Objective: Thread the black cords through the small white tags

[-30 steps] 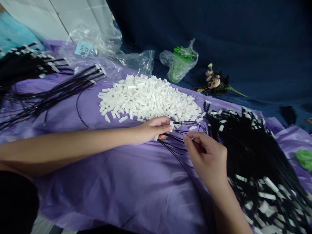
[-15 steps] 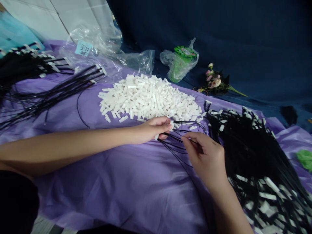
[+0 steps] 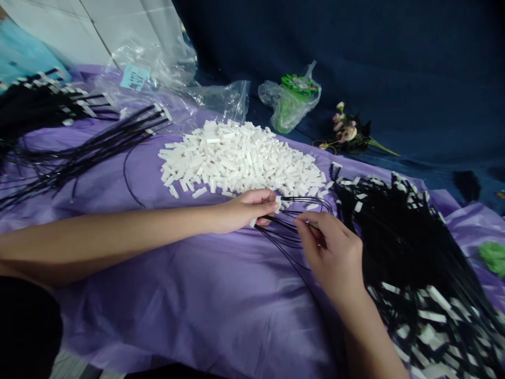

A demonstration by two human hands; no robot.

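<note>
Closed round the white-tipped ends of several black cords (image 3: 278,239), my left hand (image 3: 246,210) is just in front of a heap of white pieces (image 3: 240,158). One white piece (image 3: 278,203) shows at its fingertips and another (image 3: 253,221) below them. To the right, my right hand (image 3: 333,245) is pinched over the same looped cords, thumb against forefinger. Its other fingers are curled and partly hidden.
Black cords with white ends (image 3: 406,237) lie piled on the right, and more bundles (image 3: 98,142) on the left. Behind are clear plastic bags (image 3: 158,68), a bagged green cup (image 3: 294,102) and artificial flowers (image 3: 347,131). Purple cloth (image 3: 189,305) lies underneath.
</note>
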